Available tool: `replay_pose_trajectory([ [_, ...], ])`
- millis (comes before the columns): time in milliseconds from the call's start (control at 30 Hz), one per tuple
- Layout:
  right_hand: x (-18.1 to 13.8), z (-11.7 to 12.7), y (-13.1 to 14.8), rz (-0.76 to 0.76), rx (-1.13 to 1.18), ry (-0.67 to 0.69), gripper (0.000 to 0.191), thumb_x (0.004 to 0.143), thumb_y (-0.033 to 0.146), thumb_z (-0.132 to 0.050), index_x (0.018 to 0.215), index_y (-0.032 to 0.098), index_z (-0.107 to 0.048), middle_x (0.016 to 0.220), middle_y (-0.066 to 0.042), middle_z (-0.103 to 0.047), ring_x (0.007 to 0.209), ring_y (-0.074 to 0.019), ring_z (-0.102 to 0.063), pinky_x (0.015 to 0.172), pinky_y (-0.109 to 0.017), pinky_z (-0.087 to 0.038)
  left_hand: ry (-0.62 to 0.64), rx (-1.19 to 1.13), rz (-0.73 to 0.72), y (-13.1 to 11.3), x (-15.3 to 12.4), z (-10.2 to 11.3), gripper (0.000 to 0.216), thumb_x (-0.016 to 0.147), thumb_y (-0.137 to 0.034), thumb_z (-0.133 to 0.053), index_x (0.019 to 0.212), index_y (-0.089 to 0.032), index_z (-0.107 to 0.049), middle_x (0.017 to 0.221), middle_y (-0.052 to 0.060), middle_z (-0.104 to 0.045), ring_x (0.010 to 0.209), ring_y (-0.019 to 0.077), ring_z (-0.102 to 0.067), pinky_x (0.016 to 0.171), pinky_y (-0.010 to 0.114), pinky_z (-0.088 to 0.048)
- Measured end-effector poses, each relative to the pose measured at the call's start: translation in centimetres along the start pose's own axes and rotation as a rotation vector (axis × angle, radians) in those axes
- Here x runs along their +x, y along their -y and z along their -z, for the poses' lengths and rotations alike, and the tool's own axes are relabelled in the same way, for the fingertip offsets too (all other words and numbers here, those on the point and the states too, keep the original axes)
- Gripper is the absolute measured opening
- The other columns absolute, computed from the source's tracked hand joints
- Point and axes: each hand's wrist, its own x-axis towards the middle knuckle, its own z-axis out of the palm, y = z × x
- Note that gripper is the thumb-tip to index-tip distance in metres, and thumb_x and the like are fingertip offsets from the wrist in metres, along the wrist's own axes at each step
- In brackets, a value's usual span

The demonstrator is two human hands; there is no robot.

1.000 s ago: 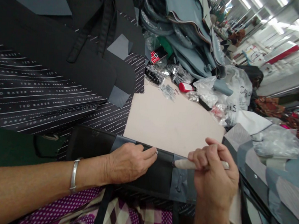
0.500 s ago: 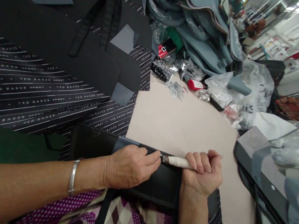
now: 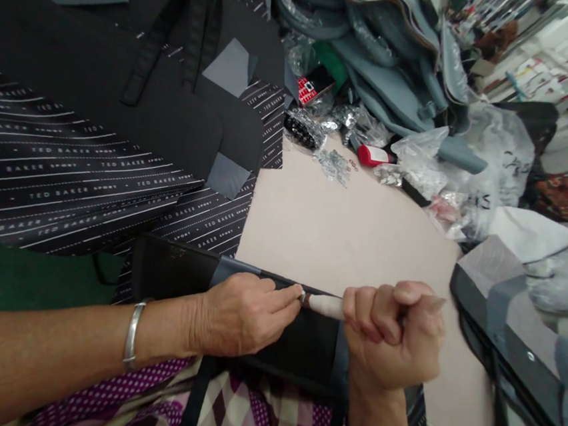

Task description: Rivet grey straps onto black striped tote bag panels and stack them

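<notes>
My right hand [image 3: 393, 334] is wrapped round a hand tool with a white-covered handle [image 3: 326, 305]. Its dark metal end points left and meets the fingertips of my left hand [image 3: 246, 316]. Those fingers are pinched together at a small shiny metal bit [image 3: 302, 296], too small to make out. Beneath both hands lies a black bag panel [image 3: 172, 272] with a grey-blue band across it, close to my body. The tool's far end is hidden inside my right fist.
Striped lining with black panels [image 3: 197, 124] lies left of a pale board [image 3: 322, 230]. Beyond are small metal parts [image 3: 335, 166], a red-capped bottle [image 3: 374, 156], plastic bags [image 3: 501, 153] and stacked grey-blue pieces [image 3: 378, 68]. A grey-black bag [image 3: 494, 293] lies right.
My right fist has turned and looks larger, covering more of the white handle. My left hand remains pinched at the tool's tip. The view has shifted slightly.
</notes>
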Motion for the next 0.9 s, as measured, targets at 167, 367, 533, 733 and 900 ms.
replay_pose_trajectory([
  [167, -0.1, 1.2, -0.4, 0.038, 0.041, -0.018, 0.026, 0.098, 0.029, -0.046, 0.083, 0.022, -0.065, 0.046, 0.012, -0.019, 0.033, -0.0068, -0.015, 0.038, -0.017, -0.031, 0.0, 0.012, -0.025, 0.0, -0.2, 0.0, 0.025, 0.09, -0.022, -0.053, 0.109, -0.015, -0.067, 0.119, 0.007, -0.071, 0.059, 0.0128, -0.056, 0.047, 0.031, -0.041],
  [367, -0.1, -0.3, -0.4, 0.087, -0.024, 0.07, 0.028, 0.099, 0.024, -0.043, 0.086, 0.018, -0.067, 0.046, 0.011, -0.023, 0.034, -0.0063, -0.02, 0.039, -0.019, -0.03, 0.01, -0.029, -0.013, 0.0, -0.1, 0.0, 0.025, 0.091, -0.021, -0.052, 0.108, -0.013, -0.068, 0.121, 0.008, -0.07, 0.058, 0.0133, -0.055, 0.044, 0.031, -0.041],
  [533, -1.1, -2.2, 0.1, 0.114, -0.342, 0.165, 0.02, 0.095, 0.024, -0.056, 0.083, 0.017, -0.07, 0.051, 0.006, -0.043, 0.039, -0.0082, -0.037, 0.04, -0.022, -0.033, -0.022, -0.055, -0.007, 0.1, -0.1, 0.0, 0.019, 0.092, -0.019, -0.051, 0.104, -0.012, -0.065, 0.115, 0.008, -0.07, 0.057, 0.0135, -0.052, 0.043, 0.032, -0.039],
  [733, -1.2, -3.0, 0.5, 0.15, -0.669, 0.369, 0.023, 0.096, 0.027, -0.054, 0.083, 0.018, -0.07, 0.059, 0.001, -0.056, 0.045, -0.0107, -0.048, 0.041, -0.024, -0.039, 0.04, -0.071, 0.016, -0.1, -0.3, -0.2, 0.01, 0.093, -0.021, -0.049, 0.087, -0.018, -0.057, 0.079, 0.002, -0.061, 0.055, 0.0162, -0.048, 0.042, 0.034, -0.032],
  [900, 0.3, -5.0, 0.3, 0.06, -0.715, 0.326, 0.029, 0.099, 0.035, -0.051, 0.085, 0.016, -0.068, 0.052, 0.006, -0.046, 0.04, -0.0083, -0.04, 0.04, -0.023, -0.034, 0.065, -0.063, 0.022, -0.2, -0.5, -0.6, 0.012, 0.091, -0.02, -0.051, 0.096, -0.016, -0.061, 0.087, 0.004, -0.062, 0.057, 0.015, -0.051, 0.043, 0.032, -0.036],
])
